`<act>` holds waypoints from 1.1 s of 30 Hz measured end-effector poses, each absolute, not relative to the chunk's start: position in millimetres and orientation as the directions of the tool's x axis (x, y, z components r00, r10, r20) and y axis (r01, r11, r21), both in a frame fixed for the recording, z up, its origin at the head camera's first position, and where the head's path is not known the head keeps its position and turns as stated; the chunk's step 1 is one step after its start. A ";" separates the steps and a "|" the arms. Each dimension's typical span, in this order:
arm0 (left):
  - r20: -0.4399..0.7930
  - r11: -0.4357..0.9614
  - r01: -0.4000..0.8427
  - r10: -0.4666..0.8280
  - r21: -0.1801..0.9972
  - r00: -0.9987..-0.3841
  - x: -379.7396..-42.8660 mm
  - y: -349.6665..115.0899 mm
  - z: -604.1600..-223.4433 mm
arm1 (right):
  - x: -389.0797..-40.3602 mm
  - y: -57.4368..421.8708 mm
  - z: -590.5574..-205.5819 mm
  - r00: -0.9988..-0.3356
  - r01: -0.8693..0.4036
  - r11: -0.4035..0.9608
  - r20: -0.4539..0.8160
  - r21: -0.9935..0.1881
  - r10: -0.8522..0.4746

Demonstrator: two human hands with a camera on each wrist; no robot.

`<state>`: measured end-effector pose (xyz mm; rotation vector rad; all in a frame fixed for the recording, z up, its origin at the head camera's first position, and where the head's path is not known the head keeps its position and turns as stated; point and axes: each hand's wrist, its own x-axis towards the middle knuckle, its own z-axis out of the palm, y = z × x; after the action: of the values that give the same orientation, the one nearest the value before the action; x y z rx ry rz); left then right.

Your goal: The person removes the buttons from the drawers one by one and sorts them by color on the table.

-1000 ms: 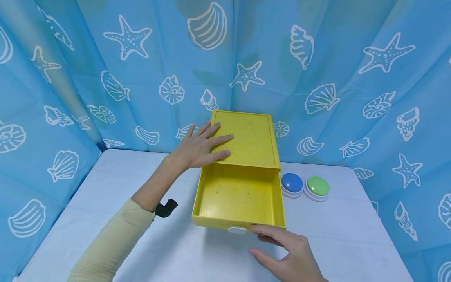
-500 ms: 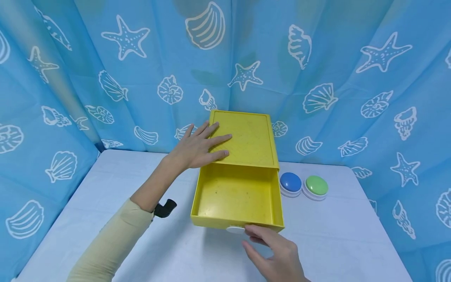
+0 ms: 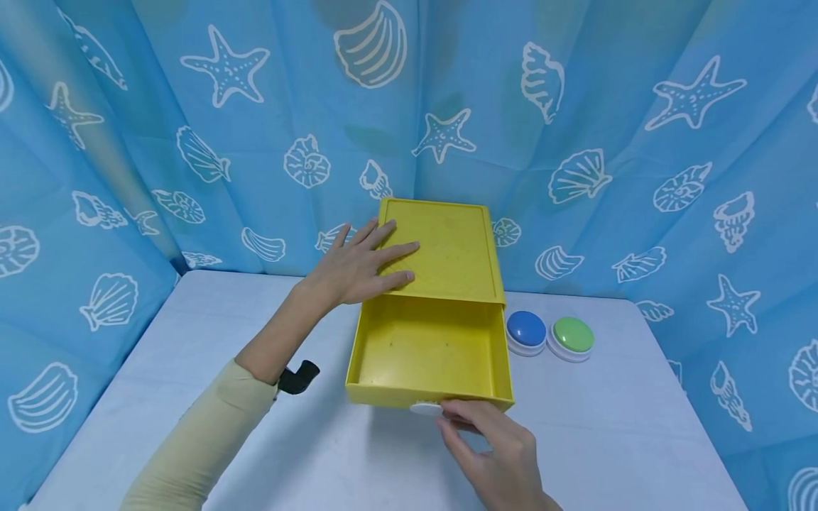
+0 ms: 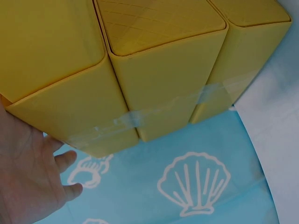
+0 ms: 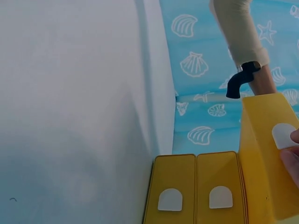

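A yellow drawer cabinet (image 3: 447, 248) stands at the back of the table, its top drawer (image 3: 428, 355) pulled well out and bare inside. My left hand (image 3: 351, 273) rests with spread fingers on the cabinet's top, near its left edge. In the left wrist view, the left hand (image 4: 28, 172) reaches along the cabinet's side. At the drawer's front, my right hand (image 3: 498, 447) pinches the white handle (image 3: 424, 409) between thumb and fingers. The right wrist view shows that handle (image 5: 282, 136) at the fingertips, with two shut lower drawers (image 5: 175, 182) beside it.
Right of the cabinet sit a blue push button (image 3: 527, 329) and a green push button (image 3: 573, 335), both on white bases. A black wrist mount (image 3: 299, 377) juts from the left wrist. Blue shell-print curtains (image 3: 307, 85) surround the white table (image 3: 613, 426).
My right hand has slid left along the drawer front to the handle and closed its fingers on it. The drawer front sits very slightly farther in. My left hand has stayed in place.
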<state>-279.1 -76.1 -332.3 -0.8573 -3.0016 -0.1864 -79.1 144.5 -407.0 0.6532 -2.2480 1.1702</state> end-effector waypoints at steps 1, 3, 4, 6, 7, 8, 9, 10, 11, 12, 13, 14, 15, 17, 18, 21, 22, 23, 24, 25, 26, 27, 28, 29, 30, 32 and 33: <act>0.046 0.843 0.527 0.525 0.110 -0.850 -279.2 -76.0 -332.3 | -80.3 144.4 -406.9 -0.749 -0.622 0.515 0.639 -0.590 -0.172; 0.046 0.844 0.526 0.524 0.108 -0.851 -279.3 -76.0 -332.2 | -82.7 144.1 -407.0 -0.749 -0.618 0.521 0.643 -0.589 -0.161; 0.045 0.844 0.525 0.524 0.106 -0.851 -279.4 -76.0 -332.3 | -83.8 144.0 -407.1 -0.748 -0.617 0.522 0.645 -0.589 -0.157; 0.047 0.844 0.525 0.523 0.107 -0.851 -279.5 -76.0 -332.4 | -86.3 143.6 -407.4 -0.745 -0.617 0.523 0.650 -0.588 -0.150; 0.047 0.844 0.525 0.523 0.108 -0.851 -279.3 -76.0 -332.3 | -87.7 143.4 -407.6 -0.743 -0.620 0.519 0.652 -0.588 -0.149; 0.047 0.844 0.525 0.523 0.107 -0.851 -279.4 -76.1 -332.3 | -89.1 143.2 -407.9 -0.738 -0.626 0.514 0.658 -0.586 -0.149; 0.047 0.845 0.524 0.522 0.107 -0.851 -279.3 -76.1 -332.2 | -90.6 142.9 -408.0 -0.735 -0.630 0.511 0.662 -0.585 -0.148; 0.047 0.845 0.524 0.522 0.107 -0.851 -279.4 -76.0 -332.1 | -92.0 142.6 -408.0 -0.736 -0.629 0.510 0.661 -0.587 -0.148; 0.046 0.845 0.523 0.522 0.108 -0.852 -279.3 -76.0 -332.1 | -93.5 142.4 -408.0 -0.737 -0.628 0.511 0.660 -0.587 -0.146; 0.045 0.846 0.522 0.520 0.107 -0.853 -279.2 -76.0 -332.1 | -94.9 142.1 -407.9 -0.738 -0.626 0.512 0.660 -0.588 -0.145; 0.044 0.846 0.522 0.520 0.108 -0.853 -279.1 -76.0 -332.0 | -96.3 141.8 -407.8 -0.742 -0.620 0.516 0.655 -0.591 -0.141; 0.044 0.846 0.522 0.520 0.107 -0.853 -279.1 -76.0 -332.0 | -97.7 141.6 -407.6 -0.745 -0.614 0.522 0.653 -0.592 -0.136; 0.044 0.846 0.521 0.520 0.109 -0.853 -279.0 -75.8 -332.0 | -99.1 141.4 -407.4 -0.747 -0.609 0.528 0.652 -0.592 -0.131; 0.047 0.845 0.523 0.521 0.110 -0.852 -279.0 -75.8 -332.2 | -101.8 140.8 -406.7 -0.751 -0.600 0.536 0.649 -0.594 -0.122; 0.048 0.845 0.523 0.521 0.112 -0.852 -279.0 -75.9 -332.3 | -103.2 140.6 -406.4 -0.749 -0.600 0.538 0.651 -0.592 -0.119; 0.050 0.845 0.523 0.521 0.111 -0.852 -279.0 -75.7 -332.2 | -108.6 140.3 -405.9 -0.726 -0.620 0.538 0.678 -0.572 -0.115; 0.050 0.845 0.523 0.521 0.109 -0.852 -278.8 -75.8 -332.1 | -110.6 140.2 -406.1 -0.717 -0.627 0.536 0.687 -0.565 -0.115; 0.049 0.846 0.522 0.520 0.109 -0.853 -278.6 -75.8 -332.1 | -112.4 140.2 -406.5 -0.712 -0.632 0.533 0.693 -0.562 -0.114; 0.048 0.846 0.522 0.520 0.109 -0.853 -278.5 -75.9 -332.1 | -114.0 140.2 -407.1 -0.707 -0.637 0.530 0.698 -0.560 -0.112; 0.049 0.846 0.523 0.521 0.107 -0.852 -278.4 -75.8 -332.0 | -115.3 140.5 -407.7 -0.705 -0.640 0.526 0.701 -0.561 -0.110; 0.050 0.845 0.523 0.521 0.107 -0.852 -278.3 -75.7 -331.9 | -116.5 140.7 -408.3 -0.706 -0.639 0.524 0.700 -0.563 -0.108; 0.052 0.845 0.524 0.521 0.106 -0.852 -278.4 -75.8 -331.9 | -117.3 140.7 -408.9 -0.710 -0.637 0.520 0.696 -0.569 -0.107; 0.055 0.845 0.524 0.521 0.105 -0.852 -278.3 -75.8 -331.9 | -118.5 141.0 -409.6 -0.708 -0.640 0.517 0.698 -0.569 -0.107; 0.058 0.845 0.523 0.520 0.106 -0.852 -278.5 -75.7 -332.0 | -119.1 141.1 -409.8 -0.717 -0.631 0.519 0.689 -0.577 -0.105; 0.063 0.845 0.523 0.520 0.108 -0.852 -278.5 -75.6 -332.3 | -120.1 141.3 -410.1 -0.716 -0.631 0.523 0.690 -0.573 -0.106; 0.069 0.845 0.523 0.518 0.112 -0.852 -278.5 -75.1 -332.8 | -122.0 141.6 -410.2 -0.723 -0.622 0.530 0.683 -0.577 -0.104; 0.070 0.845 0.522 0.518 0.113 -0.853 -278.4 -74.9 -333.3 | -122.9 141.8 -410.1 -0.732 -0.611 0.534 0.674 -0.584 -0.101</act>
<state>-278.4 -74.9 -333.3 -0.8407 -2.9818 -0.1986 -122.9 141.8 -410.1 0.5746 -2.1932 1.1488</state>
